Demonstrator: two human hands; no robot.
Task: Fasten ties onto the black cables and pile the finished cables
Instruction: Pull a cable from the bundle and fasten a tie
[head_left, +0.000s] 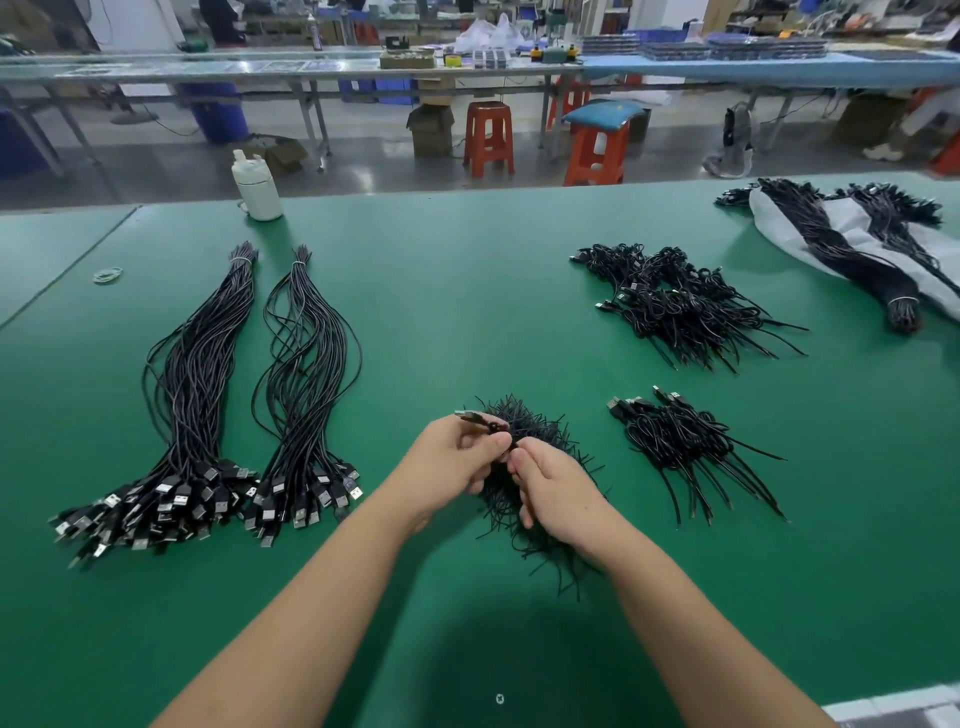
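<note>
Black cable (480, 420) sits betw. our two hands, held up just above the loose tie pile (524, 467) near the middle of the green surface (426, 312), toward its near edge. Our left hand (457, 460) has its grip closed round the cable, fingers curled, w/ the USB plug end poking out past the thumb to the left. Our right hand (553, 486) pinches at the same spot, fingertips touching the left thumb; the tie itself is too small to make out.

Left half of the surface: two long bundles of untied cables (192, 395) and (306, 384), lying side by side, each bound at the far end, USB plugs fanned toward the near-left edge. Right of our hands, a small pile of finished cables (685, 447); farther back on the right, a bigger pile (675, 301). At the far-right corner, more bundles (841, 244) lie on a grey sheet (852, 228). A white bottle (257, 187) stands at the far edge, left of centre, and some rubber bands (108, 274) lie near the far-left edge.
</note>
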